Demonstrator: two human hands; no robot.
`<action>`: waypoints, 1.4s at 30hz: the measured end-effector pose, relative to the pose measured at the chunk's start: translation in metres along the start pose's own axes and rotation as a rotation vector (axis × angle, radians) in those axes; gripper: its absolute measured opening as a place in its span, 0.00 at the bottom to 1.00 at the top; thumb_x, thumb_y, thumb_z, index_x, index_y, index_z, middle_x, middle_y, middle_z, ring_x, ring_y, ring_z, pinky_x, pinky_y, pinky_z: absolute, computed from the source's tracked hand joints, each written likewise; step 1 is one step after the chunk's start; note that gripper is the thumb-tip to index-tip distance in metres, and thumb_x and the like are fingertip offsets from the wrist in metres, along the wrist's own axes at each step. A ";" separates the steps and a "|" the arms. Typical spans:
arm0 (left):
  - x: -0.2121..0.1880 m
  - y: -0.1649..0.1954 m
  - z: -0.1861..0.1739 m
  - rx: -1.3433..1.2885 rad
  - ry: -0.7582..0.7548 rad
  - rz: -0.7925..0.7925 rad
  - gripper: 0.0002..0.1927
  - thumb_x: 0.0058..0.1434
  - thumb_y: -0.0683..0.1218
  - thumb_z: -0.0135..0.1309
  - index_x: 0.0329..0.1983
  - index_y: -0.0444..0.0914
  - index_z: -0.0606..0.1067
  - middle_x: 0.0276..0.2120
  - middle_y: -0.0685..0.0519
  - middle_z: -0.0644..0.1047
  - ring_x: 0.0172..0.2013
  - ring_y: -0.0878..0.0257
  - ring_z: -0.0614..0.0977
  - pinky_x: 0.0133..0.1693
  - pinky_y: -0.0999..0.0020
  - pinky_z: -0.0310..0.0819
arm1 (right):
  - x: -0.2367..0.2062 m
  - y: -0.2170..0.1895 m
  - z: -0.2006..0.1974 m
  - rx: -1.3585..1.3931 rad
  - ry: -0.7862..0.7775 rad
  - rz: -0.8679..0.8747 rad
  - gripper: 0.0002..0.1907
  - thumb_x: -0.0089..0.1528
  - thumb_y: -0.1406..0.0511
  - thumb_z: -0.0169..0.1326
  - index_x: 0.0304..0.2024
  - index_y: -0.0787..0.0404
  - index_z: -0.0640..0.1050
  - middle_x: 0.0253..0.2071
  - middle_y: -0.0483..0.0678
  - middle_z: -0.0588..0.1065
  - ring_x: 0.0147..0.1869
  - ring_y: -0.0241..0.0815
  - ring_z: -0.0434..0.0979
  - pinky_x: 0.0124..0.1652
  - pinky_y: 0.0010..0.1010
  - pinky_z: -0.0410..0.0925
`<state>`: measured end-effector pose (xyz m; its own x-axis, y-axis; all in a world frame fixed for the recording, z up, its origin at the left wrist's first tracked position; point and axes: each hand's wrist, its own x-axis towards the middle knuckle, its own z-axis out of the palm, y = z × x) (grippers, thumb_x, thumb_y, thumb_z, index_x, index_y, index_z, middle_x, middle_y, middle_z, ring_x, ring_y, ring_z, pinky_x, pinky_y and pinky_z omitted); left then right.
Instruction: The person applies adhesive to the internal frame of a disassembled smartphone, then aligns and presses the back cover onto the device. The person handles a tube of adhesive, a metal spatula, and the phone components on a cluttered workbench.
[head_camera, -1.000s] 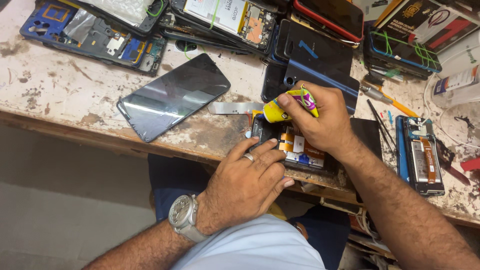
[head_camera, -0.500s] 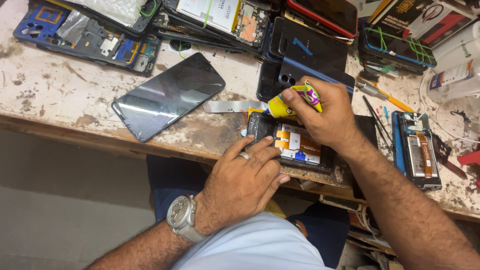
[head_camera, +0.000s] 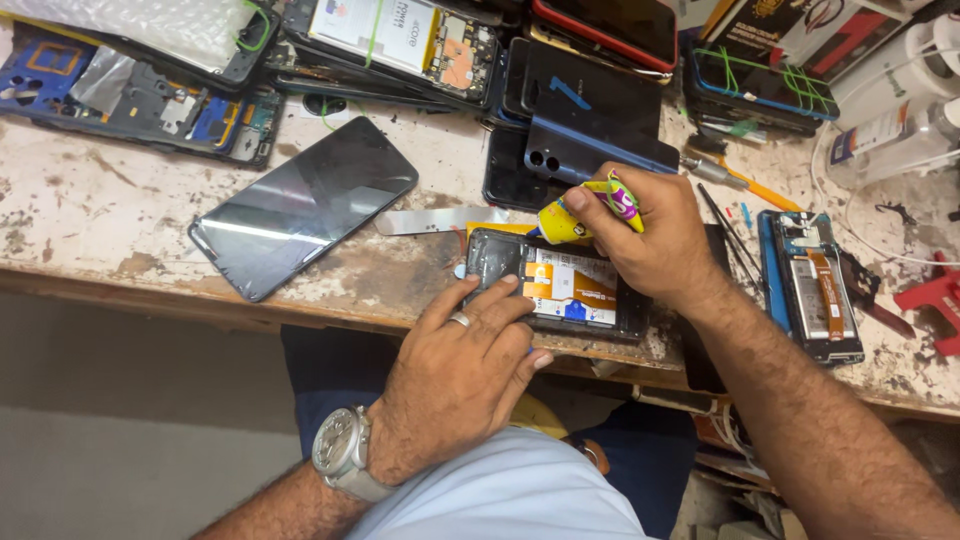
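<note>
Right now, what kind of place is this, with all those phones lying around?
Probably a phone repair shop. An opened phone lies under the left hand, the right hand squeezes a small yellow tube over it, and stripped phone bodies crowd the worn workbench.

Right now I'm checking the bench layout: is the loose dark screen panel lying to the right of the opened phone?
No: the dark screen panel lies left of the opened phone, which the left hand steadies.

Worn, stained workbench (head_camera: 90, 215) with chipped near edge; grey floor (head_camera: 120, 440) below at left; even light overall.
</note>
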<state>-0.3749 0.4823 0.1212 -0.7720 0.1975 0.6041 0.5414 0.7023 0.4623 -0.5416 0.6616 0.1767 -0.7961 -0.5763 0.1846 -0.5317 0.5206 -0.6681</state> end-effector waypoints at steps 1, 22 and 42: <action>0.000 0.001 0.001 0.004 -0.001 0.001 0.10 0.69 0.48 0.55 0.40 0.35 0.74 0.50 0.43 0.78 0.61 0.48 0.77 0.64 0.46 0.63 | -0.002 0.002 -0.001 0.006 0.003 0.004 0.14 0.68 0.61 0.58 0.31 0.62 0.78 0.18 0.41 0.73 0.21 0.29 0.72 0.22 0.24 0.63; 0.005 0.021 0.014 0.074 -0.028 -0.014 0.10 0.67 0.47 0.55 0.39 0.35 0.75 0.50 0.44 0.78 0.60 0.50 0.77 0.63 0.47 0.63 | -0.039 0.042 -0.036 -0.022 0.031 0.001 0.14 0.69 0.60 0.57 0.31 0.61 0.77 0.17 0.41 0.72 0.22 0.30 0.72 0.23 0.25 0.63; 0.003 0.037 0.030 0.113 -0.039 -0.037 0.09 0.66 0.48 0.56 0.40 0.36 0.75 0.50 0.46 0.78 0.60 0.51 0.78 0.64 0.47 0.61 | -0.078 0.070 -0.067 -0.112 0.103 -0.045 0.14 0.70 0.60 0.58 0.33 0.62 0.77 0.21 0.43 0.73 0.25 0.32 0.71 0.26 0.27 0.64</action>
<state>-0.3670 0.5292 0.1208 -0.8043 0.1948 0.5614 0.4731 0.7816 0.4065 -0.5360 0.7850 0.1639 -0.7933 -0.5356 0.2894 -0.5917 0.5664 -0.5737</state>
